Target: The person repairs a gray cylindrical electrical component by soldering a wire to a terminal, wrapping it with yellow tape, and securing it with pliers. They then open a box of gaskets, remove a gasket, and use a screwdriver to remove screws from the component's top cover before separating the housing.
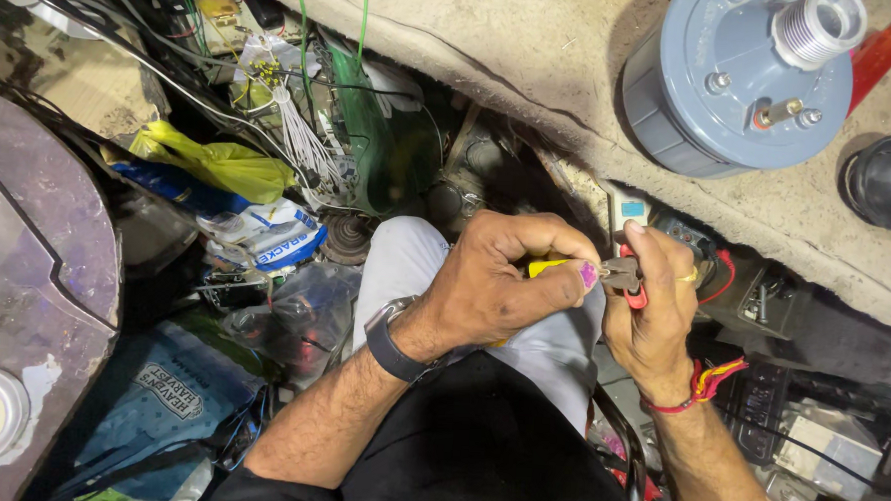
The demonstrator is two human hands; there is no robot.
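A small metal part point(620, 273) was pinched between both hands, above the person's knee. The left hand point(494, 288) gripped a yellow-handled tool point(555, 268), the right hand point(653, 310) red-handled pliers point(632, 289). A grey round housing point(738, 78) lay well beyond them.

A cramped repair workshop: worn, dusty workbench point(534, 54) far across the scene, round grey plastic housing with bolts and threaded metal neck point(738, 83) on its right, tangled white and green wires point(300, 134) far left, red-handled screwdriver point(880, 49) far right.
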